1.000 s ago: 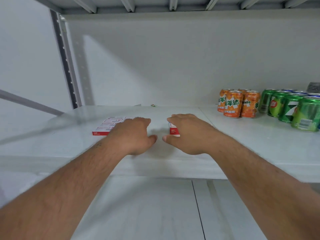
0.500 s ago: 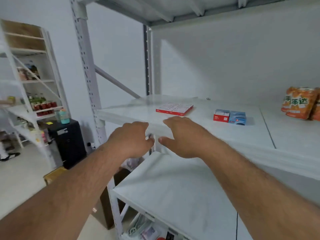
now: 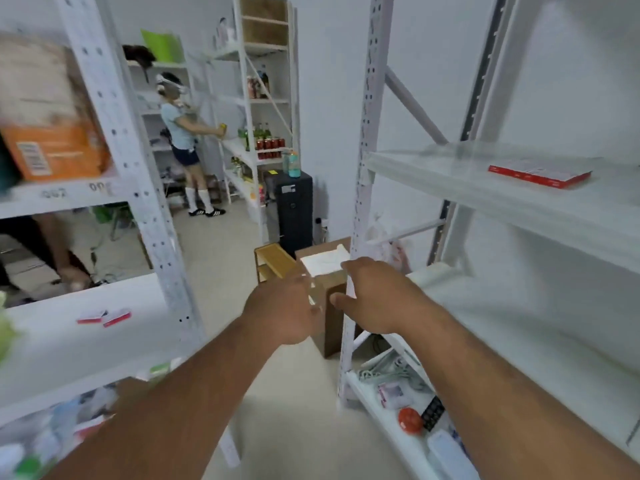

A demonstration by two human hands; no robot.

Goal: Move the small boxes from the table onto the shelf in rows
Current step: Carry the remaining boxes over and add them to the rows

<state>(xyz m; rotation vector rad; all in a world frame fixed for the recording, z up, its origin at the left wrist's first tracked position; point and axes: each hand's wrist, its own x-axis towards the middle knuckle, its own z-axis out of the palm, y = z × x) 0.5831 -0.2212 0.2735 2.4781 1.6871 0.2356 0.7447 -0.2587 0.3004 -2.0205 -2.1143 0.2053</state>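
Both hands are hanging in mid-air between the two racks, holding nothing. The left hand [image 3: 284, 308] is showing loosely curled fingers, motion-blurred; the right hand [image 3: 375, 296] is showing relaxed fingers with the thumb pointing left, so neither grip is pinching anything.

The step in hand appears to be the turn toward the next boxes. Two small red-and-white boxes [image 3: 104, 317] are lying side by side on the white worktop [image 3: 69, 344] at the near left, well apart from both hands. To do this well, each hand should probably take one box by its long edges, keeping it flat, so that it can be set down squarely in a row.

On the shelf [image 3: 519, 195] at the right, a flat red box [image 3: 540, 173] is already lying near the front edge; the shelf's right part is running out of view.

Beyond the hands, a cardboard box [image 3: 329, 292] and a small yellow wooden rack [image 3: 273, 261] are standing on the floor. At the far left, another person [image 3: 183, 133] is reaching into a white rack [image 3: 263, 109] holding bottles and cans, beside a black cabinet [image 3: 292, 209].
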